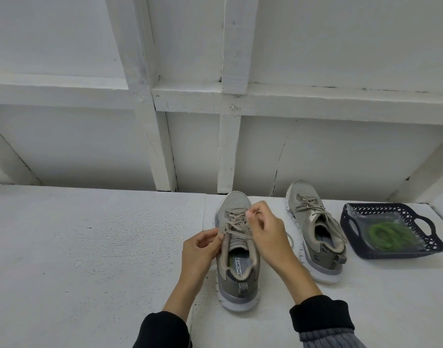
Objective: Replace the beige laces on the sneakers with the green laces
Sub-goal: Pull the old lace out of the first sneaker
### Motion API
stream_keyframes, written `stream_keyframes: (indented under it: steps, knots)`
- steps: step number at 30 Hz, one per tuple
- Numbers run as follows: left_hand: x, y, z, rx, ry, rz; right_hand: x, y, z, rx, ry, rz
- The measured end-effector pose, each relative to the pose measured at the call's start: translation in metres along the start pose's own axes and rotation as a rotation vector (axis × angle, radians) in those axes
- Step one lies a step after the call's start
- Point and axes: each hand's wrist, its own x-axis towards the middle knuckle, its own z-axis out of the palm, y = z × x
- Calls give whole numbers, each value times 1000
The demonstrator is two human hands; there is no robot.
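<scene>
Two sneakers (236, 249) (315, 232), one basket (350, 232), one green lace bundle (388, 236), two hands (202, 249) (268, 232).

Grey-beige sneakers, green laces, navy basket

Sneakers (238, 249) grey-beige with white soles and beige laces (236, 222); green laces (388, 234) lie in a lattice-patterned navy basket (393, 252); table (90, 247) white; sleeves (320, 315) black.

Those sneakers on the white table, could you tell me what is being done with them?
A person is unlacing the nearer sneaker: the left hand and the right hand each pinch its beige lace, which is not yet out of the eyelets. The second sneaker stands beside it, untouched and also beige-laced. The green laces wait in the dark basket at the right, unused so far.
</scene>
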Motion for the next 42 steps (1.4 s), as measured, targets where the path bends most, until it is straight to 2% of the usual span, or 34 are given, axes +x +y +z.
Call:
stream_keyframes:
  steps: [3, 4, 6, 8, 11, 13, 15, 17, 19, 20, 24, 25, 27, 29, 31, 33, 36, 42]
  knots:
    - [-1, 0, -1, -3, -11, 8, -1, 2, 4, -571, -166, -147]
    - [-1, 0, -1, -2, -12, 12, -1, 4, 7, -691, -204, -167]
    - [-1, -1, -1, 1, -11, 18, 1, 5, 11, -690, -213, -154]
    - [-2, 0, -1, -5, -8, 22, 2, 9, 13, -412, -135, -71]
    - [-2, -1, 0, 4, 5, 23, 9, 11, 6, 216, 44, 203]
    - [-2, -1, 0, 11, 7, 28, 12, 13, -1, 537, 149, 360]
    - [-2, -1, 0, 6, 9, 28, 16, 19, -10, 700, 273, 409]
    - [-3, -1, 0, 2, 8, 28, 20, 27, -17, 744, 406, 412]
    - [-4, -1, 0, 8, 9, 31, 24, 37, -20, 625, 468, 405]
    - [-3, -1, 0, 13, 7, 33, 26, 42, -22, 498, 447, 404]
    - [-3, -2, -1, 30, 4, 41, 23, 54, -25, -78, 66, 489]
    - [-3, -2, -1, 34, 3, 43, 20, 55, -24, -194, 39, 479]
    - [-3, -3, -1, 40, -1, 47, 11, 47, -19, -333, 113, 384]
    - [-2, -3, -1, 56, -1, 54, -2, 33, -11, -310, 215, 246]
    - [-1, -4, -2, 80, 3, 65, -14, 21, -1, -316, 188, 165]
    - [0, -4, -2, 111, 5, 80, -24, 17, 10, -368, 94, 170]
    - [-1, -4, -1, 160, 16, 109, -30, 20, 20, -349, 117, 176]
    - [-5, 4, 5, 310, 17, 218, -26, 35, 20, -4, 204, 315]
